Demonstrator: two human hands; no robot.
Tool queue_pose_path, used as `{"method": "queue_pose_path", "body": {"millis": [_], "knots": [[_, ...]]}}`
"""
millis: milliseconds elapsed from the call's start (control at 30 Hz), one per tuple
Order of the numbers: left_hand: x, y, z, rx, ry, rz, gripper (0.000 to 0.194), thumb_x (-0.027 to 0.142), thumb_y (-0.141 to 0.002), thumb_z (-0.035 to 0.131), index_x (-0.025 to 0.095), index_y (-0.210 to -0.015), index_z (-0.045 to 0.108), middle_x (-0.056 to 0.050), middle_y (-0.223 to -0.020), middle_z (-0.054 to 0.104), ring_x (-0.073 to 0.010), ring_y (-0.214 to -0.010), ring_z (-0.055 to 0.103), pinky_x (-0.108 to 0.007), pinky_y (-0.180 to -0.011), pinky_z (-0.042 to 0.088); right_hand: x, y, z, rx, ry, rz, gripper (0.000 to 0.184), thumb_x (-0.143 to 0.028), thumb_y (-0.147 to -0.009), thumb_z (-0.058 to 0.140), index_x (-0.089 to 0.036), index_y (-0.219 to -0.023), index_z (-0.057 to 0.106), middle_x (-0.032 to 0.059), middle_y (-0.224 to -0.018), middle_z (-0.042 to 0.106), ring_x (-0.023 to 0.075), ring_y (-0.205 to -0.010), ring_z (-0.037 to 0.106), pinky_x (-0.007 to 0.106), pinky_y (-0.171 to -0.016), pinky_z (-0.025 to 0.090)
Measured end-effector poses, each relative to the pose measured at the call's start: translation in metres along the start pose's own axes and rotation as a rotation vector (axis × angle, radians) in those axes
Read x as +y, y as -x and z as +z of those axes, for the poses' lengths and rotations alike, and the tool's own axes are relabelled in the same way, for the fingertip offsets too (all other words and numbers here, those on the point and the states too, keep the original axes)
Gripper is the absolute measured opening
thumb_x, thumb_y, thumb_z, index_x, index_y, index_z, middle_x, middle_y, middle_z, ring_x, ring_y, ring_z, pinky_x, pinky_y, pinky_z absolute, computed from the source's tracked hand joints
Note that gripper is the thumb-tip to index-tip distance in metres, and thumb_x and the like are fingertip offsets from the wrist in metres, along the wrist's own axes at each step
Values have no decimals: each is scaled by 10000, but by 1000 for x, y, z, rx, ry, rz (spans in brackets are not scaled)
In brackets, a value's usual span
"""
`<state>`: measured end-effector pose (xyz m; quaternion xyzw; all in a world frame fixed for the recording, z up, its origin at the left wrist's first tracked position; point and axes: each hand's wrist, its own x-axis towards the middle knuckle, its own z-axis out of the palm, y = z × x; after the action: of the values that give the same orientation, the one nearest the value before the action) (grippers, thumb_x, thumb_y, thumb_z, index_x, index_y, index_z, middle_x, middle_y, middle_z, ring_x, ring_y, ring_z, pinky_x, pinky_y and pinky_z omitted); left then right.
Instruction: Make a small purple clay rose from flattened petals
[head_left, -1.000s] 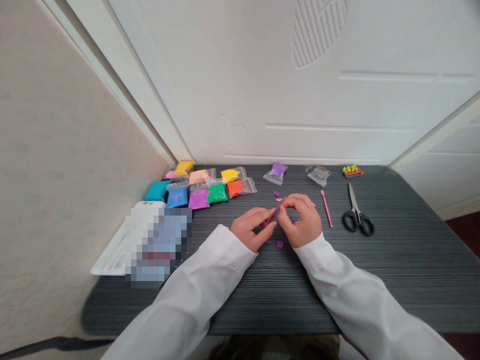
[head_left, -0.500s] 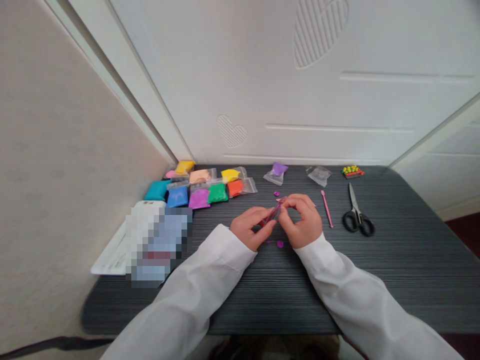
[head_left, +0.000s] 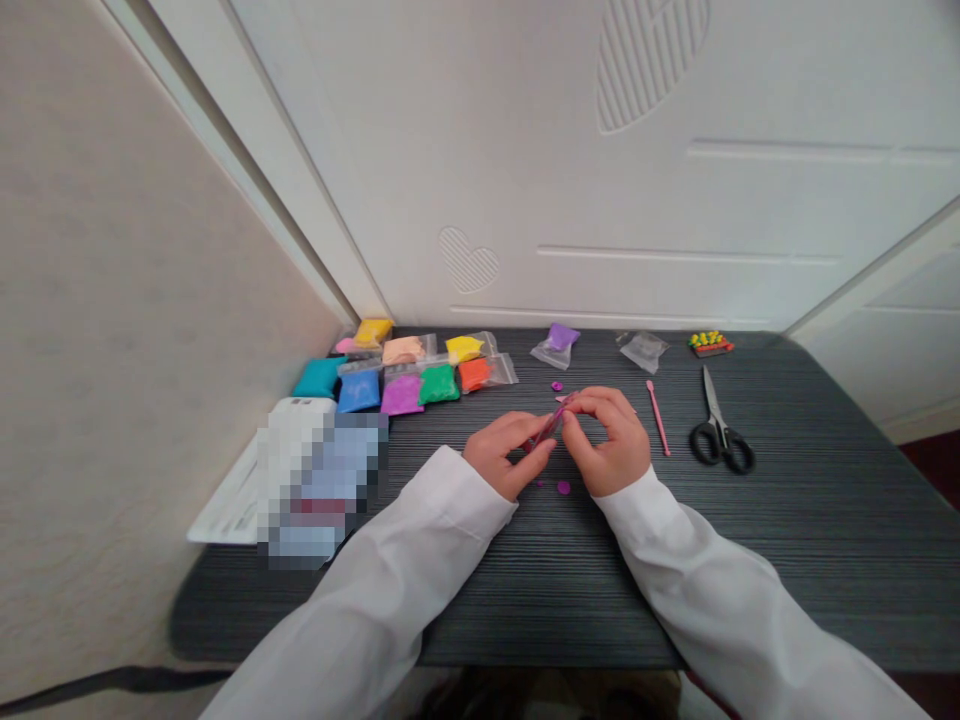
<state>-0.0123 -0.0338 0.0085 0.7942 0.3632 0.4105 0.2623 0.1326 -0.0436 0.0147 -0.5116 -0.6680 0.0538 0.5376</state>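
Over the middle of the table, my left hand pinches a thin, see-through piece that looks like a small plastic bag with purple in it. At its upper right end, my right hand has thumb and fingertips closed on the same piece. Just below the hands lies a flat purple clay disc, with a tiny purple bit beside it. Beyond the fingers is another small purple clay piece. A pink tool is mostly hidden behind my right hand.
To the right lie a pink modelling tool, black-handled scissors and a small yellow-and-red model. An empty-looking clear bag and bagged purple clay are at the back. Several coloured clay bags and a white sheet occupy the left.
The view has shifted slightly, so everything sits a little further right. Both hands keep their grip on the bag, which is tilted slightly differently.
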Motion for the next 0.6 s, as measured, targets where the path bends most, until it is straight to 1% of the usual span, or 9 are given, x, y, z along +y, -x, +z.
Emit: {"method": "queue_pose_path", "body": {"millis": [133,267,433,600], "knots": [[0,0,0,-5,-6,5,251,222,-748,495,166,-977,580,-46,-902,610,-99,-718,558,-233,-666,470,0,0,0,-1,9,3,72,-139,-682,520,-193,-712,556,39,-781,568,156,-801,529,333,-755,442],[2,0,-2,-40,-13,7,264,214,-749,494,159,-995,572,-50,-911,608,-101,-728,561,-235,-685,470,-1,0,0,-6,19,7,64,-135,-675,523,-188,-700,548,41,-777,563,154,-797,524,329,-755,437],[2,0,-1,-9,-6,-2,260,228,-752,484,169,-987,579,-48,-889,612,-95,-683,554,-230,-632,474,-1,0,0,-7,29,8,68,-136,-674,515,-196,-695,537,36,-776,557,158,-789,523,337,-744,435],[4,-1,-2,-8,14,-16,248,208,-747,489,164,-969,589,-52,-879,616,-97,-707,553,-218,-625,477,-1,0,0,-9,22,-2,72,-143,-675,508,-199,-712,534,37,-787,563,166,-803,524,349,-754,430]]}}
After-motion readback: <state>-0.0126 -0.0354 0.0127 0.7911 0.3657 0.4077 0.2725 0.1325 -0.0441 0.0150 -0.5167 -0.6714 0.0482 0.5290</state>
